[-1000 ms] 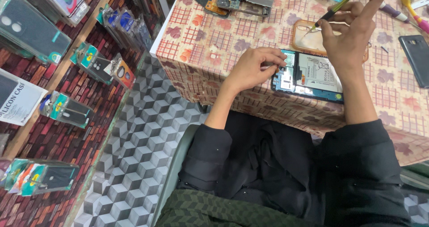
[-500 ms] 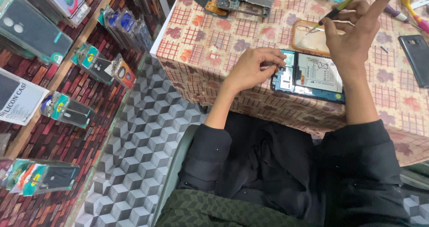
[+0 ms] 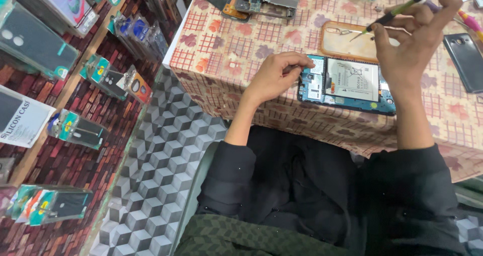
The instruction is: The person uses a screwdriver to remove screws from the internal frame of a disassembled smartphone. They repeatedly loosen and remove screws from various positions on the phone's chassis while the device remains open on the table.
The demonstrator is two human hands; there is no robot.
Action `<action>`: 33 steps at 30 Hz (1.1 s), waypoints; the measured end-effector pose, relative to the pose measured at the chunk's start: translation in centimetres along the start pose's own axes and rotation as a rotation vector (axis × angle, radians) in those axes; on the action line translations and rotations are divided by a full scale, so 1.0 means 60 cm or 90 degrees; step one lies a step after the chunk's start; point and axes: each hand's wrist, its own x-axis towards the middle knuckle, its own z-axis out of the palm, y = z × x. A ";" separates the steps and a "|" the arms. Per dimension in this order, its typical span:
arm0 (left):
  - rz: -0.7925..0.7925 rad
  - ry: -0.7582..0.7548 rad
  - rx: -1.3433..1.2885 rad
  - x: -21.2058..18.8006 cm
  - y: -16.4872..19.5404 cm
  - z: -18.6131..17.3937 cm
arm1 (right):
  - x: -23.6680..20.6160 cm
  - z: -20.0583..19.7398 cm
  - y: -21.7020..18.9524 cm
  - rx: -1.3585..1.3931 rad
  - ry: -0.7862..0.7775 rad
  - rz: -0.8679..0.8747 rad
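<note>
The right hand point(image 3: 420, 22) sits a little lower and nearer than a second ago, when its fingers reached the far edge of view; now the whole hand shows, wrist bent, with the screwdriver point(image 3: 395, 12) pinched in its fingers and the tip angled down to the left over the orange phone case point(image 3: 347, 42). The left hand point(image 3: 274, 75) curls its fingers tighter at the left edge of the opened phone point(image 3: 347, 82) (a slight shift only).
</note>
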 end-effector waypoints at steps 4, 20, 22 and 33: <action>0.012 0.004 -0.007 -0.004 0.003 -0.005 | -0.041 -0.029 0.005 -0.014 0.010 0.021; -0.036 -0.002 0.020 -0.017 0.030 -0.022 | -0.203 -0.112 0.078 0.064 0.126 0.181; -0.031 0.001 0.024 -0.017 0.031 -0.022 | -0.214 -0.118 0.075 0.059 0.126 0.191; -0.028 0.000 0.026 -0.019 0.035 -0.025 | -0.226 -0.113 -0.001 0.161 0.221 0.268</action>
